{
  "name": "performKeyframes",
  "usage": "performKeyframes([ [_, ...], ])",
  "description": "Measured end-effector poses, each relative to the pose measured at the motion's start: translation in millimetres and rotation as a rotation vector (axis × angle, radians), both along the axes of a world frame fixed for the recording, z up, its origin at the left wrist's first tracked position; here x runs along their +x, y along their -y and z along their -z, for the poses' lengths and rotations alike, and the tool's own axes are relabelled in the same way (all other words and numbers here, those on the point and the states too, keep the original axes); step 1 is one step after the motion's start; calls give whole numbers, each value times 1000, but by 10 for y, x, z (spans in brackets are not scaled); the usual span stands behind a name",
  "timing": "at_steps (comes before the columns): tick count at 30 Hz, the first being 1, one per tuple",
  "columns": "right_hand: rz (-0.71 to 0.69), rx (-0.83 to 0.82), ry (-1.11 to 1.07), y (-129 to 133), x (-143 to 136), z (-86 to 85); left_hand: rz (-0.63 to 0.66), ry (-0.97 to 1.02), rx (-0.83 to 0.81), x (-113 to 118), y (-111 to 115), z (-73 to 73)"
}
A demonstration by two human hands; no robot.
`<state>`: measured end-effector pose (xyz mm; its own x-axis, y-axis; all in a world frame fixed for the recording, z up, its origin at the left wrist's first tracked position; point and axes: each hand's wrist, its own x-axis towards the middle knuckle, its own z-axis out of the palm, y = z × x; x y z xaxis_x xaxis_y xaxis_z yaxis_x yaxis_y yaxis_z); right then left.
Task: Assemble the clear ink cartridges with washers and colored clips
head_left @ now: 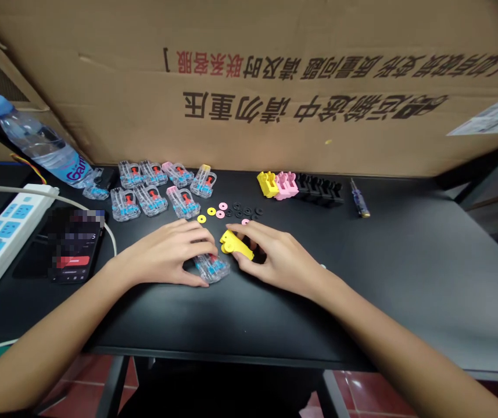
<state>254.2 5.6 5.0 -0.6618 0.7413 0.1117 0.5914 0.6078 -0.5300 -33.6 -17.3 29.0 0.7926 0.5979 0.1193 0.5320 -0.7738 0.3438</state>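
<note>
My left hand (174, 252) is closed around a clear plastic part (214, 269) with blue and red pieces inside, low over the black table. Between the thumb and fingers of my right hand (275, 255) is a yellow plastic piece (237, 245), just right of the clear part and apart from it. Beyond my hands lie small washer-like discs: yellow (201, 219), pink (220, 214) and black (247, 211). Several more clear parts (147, 198) stand in two rows behind my left hand. At the back, yellow (268, 184), pink (286, 186) and black plastic pieces (321, 190) form a row.
A small screwdriver (359, 200) lies at the back right. To the left are a phone (78, 247), a white power strip (11, 235), a cable (74, 203) and a leaning water bottle (42, 142). A large cardboard box (249, 139) walls off the table's back.
</note>
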Motion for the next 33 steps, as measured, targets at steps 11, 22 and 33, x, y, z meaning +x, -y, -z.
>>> performKeyframes([
  [11, -158, -115, -147, -154, 49, -93, -388, 385, -377, 188, 99, 14],
  [22, -211, -231, -157, -167, 61, -90, -579, 743, -933, 292, 67, 122],
  [33, -211, -123, -155, -129, 52, -117, -593, 823, -765, 285, 20, 48],
])
